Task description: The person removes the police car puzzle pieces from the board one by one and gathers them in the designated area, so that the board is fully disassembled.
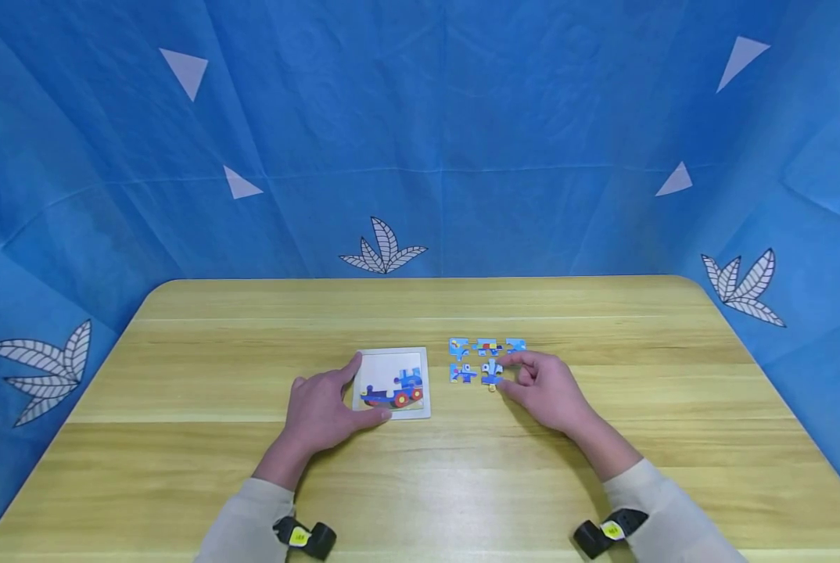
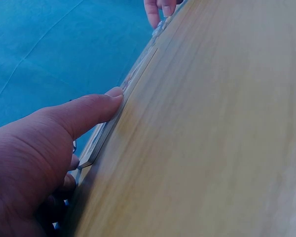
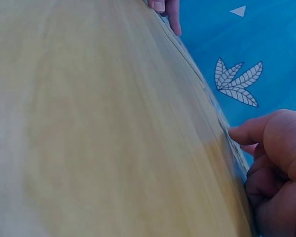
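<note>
A square jigsaw tray (image 1: 428, 391) with a pale rim lies on the table, partly filled with a picture of a blue vehicle with red wheels. My left hand (image 1: 326, 410) grips its left side, thumb on the near rim and forefinger at the far left corner. To the right of the tray, my right hand (image 1: 548, 392) pinches a blue jigsaw piece (image 1: 492, 374) at its right side between thumb and forefinger, the other fingers curled in. In the right wrist view, the right thumb and forefinger (image 3: 246, 132) are low at the tabletop.
Several loose jigsaw pieces lie in rows beside the tray, including a left piece (image 1: 458, 346), a middle piece (image 1: 487, 346), a right piece (image 1: 516, 344) and one nearer me (image 1: 463, 374). The wooden table (image 1: 434, 485) meets a blue curtain (image 1: 448, 219) behind.
</note>
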A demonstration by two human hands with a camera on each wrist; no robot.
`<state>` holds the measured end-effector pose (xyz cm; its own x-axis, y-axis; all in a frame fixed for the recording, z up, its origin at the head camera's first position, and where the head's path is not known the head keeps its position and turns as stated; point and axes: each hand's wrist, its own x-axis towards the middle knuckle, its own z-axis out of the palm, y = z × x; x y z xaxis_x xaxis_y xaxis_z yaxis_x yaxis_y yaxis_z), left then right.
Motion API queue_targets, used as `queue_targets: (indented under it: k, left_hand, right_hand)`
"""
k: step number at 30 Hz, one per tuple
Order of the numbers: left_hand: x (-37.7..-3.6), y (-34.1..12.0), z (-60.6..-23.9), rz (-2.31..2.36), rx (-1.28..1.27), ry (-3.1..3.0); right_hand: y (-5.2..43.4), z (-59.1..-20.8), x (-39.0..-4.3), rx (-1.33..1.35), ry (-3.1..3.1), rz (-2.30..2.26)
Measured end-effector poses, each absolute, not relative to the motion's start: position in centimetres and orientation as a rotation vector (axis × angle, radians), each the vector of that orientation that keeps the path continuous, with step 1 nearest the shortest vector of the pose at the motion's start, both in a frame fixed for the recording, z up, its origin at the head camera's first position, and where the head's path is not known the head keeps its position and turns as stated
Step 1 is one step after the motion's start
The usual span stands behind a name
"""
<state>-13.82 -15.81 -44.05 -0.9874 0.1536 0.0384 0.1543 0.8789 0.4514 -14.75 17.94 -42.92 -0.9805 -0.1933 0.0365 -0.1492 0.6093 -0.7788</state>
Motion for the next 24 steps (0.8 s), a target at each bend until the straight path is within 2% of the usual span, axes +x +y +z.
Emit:
queue_targets:
  k: [24]
  left_hand:
    - [-13.90,-15.89,-44.19,-0.736,-0.239,-3.056]
  right_hand:
    - [17.66,-43.12,-14.86,-0.283,2.793,-1.327]
